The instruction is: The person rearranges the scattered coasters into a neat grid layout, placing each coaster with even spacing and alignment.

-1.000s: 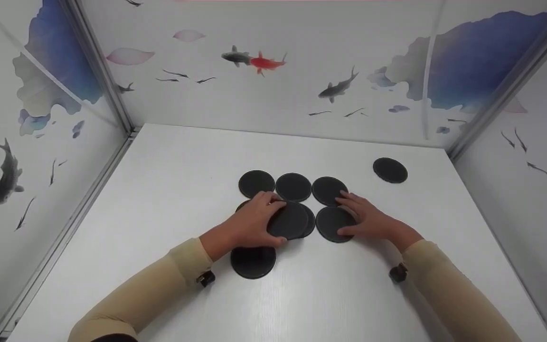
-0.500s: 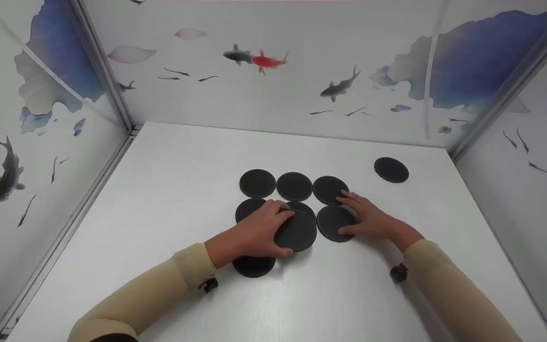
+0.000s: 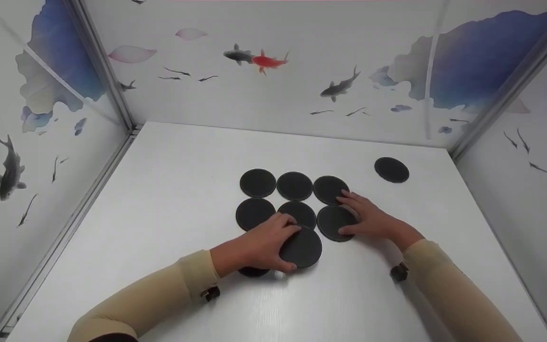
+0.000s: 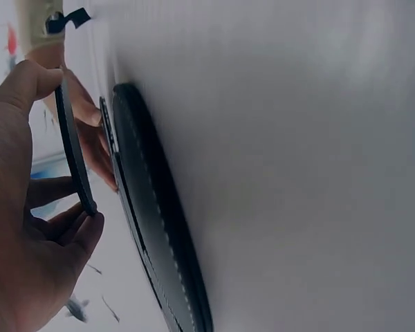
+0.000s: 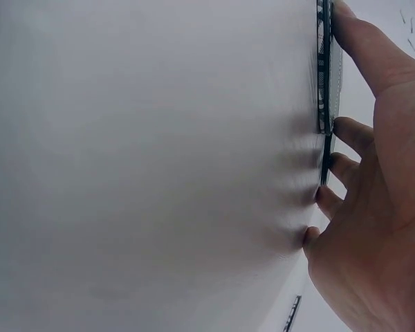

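In the head view, my left hand [image 3: 266, 242] pinches a round black coaster [image 3: 302, 248] by its rim, thumb on the near side and fingers on the far side. The left wrist view shows this held coaster [image 4: 72, 142] raised off the table, seen edge-on. It overlaps the middle coaster [image 3: 298, 213] of the second row. My right hand [image 3: 371, 218] rests with spread fingers on the row's right coaster [image 3: 333, 222]; its upper fingertips reach the coaster [image 3: 329, 189] behind. Beneath my left hand, another coaster [image 3: 253, 272] is mostly hidden.
Left in the second row lies a coaster [image 3: 253, 213]. Behind are two more, the left coaster [image 3: 258, 183] and the middle coaster [image 3: 294, 185]. A lone coaster [image 3: 391, 170] lies at the back right of the white table [image 3: 183, 166]. Patterned panels [image 3: 278, 95] enclose the table.
My left hand has moved the held coaster toward me and slightly right, uncovering more of the second row. My right hand has stayed in place.
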`<action>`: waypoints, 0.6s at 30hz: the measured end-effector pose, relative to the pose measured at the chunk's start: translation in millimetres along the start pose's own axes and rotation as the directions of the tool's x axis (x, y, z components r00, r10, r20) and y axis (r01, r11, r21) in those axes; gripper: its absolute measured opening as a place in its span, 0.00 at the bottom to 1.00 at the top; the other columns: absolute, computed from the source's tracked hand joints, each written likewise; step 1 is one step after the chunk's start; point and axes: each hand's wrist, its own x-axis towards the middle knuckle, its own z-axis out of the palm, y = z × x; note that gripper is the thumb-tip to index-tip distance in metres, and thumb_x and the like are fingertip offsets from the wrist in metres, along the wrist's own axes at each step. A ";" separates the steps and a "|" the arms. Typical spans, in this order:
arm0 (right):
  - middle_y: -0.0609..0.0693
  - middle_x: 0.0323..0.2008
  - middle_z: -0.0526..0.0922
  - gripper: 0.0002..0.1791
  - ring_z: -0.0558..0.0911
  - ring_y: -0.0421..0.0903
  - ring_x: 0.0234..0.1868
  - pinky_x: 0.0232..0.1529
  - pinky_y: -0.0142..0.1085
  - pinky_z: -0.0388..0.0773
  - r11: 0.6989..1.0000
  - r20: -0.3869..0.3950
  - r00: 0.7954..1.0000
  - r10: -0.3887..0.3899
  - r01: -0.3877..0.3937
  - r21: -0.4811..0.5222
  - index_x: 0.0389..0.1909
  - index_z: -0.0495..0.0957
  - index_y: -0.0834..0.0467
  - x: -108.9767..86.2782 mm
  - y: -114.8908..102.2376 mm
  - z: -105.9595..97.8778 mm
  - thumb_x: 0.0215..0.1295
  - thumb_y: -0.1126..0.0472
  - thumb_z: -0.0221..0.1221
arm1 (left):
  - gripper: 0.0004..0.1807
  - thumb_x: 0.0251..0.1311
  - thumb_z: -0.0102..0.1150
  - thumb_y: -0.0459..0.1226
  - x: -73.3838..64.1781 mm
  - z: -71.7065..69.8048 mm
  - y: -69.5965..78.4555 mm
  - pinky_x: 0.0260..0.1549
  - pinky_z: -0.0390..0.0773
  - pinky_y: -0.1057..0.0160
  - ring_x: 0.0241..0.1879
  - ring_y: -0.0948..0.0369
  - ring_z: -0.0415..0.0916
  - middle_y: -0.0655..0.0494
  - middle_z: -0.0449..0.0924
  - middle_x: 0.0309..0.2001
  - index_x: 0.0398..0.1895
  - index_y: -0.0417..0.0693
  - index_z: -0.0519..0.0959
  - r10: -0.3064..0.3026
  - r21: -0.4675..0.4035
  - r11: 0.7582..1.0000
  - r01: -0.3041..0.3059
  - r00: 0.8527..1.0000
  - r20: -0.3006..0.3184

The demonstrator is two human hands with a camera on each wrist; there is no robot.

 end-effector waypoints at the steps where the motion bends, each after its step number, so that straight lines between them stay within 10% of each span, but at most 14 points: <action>1: 0.50 0.81 0.47 0.56 0.44 0.58 0.80 0.75 0.60 0.46 1.000 0.001 1.000 0.000 0.000 0.000 0.79 0.58 0.49 0.2 0.3 0.1 0.53 0.32 0.70 | 0.50 0.48 0.67 0.66 -0.7 0.8 1.3 0.60 0.72 0.62 0.62 0.60 0.63 0.54 0.65 0.65 0.70 0.47 0.71 -0.002 0.003 1.000 0.002 1.000 0.009; 18: 0.49 0.81 0.46 0.55 0.44 0.58 0.80 0.75 0.61 0.45 1.000 0.002 1.000 0.005 -0.005 0.013 0.79 0.58 0.49 -0.9 -0.7 0.3 0.54 0.33 0.70 | 0.51 0.49 0.67 0.67 -4.6 6.3 13.8 0.61 0.71 0.63 0.63 0.59 0.63 0.54 0.64 0.66 0.72 0.48 0.69 -0.005 0.048 0.999 0.000 0.993 0.115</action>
